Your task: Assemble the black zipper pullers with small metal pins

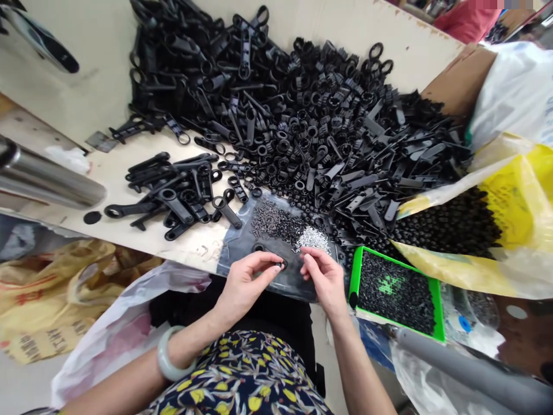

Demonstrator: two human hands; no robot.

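Hands (246, 280) (327, 281) apart, black part (281, 265) pinched, mat (292, 282) edge close

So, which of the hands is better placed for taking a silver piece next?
Probably the right hand: it is nearer the silver pieces, while the left hand pinches a black part. Whether the right holds anything is unclear.

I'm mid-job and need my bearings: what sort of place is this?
Likely a small-parts workshop: heaped black parts, loose silver pins, and a green tray of tiny black pieces.
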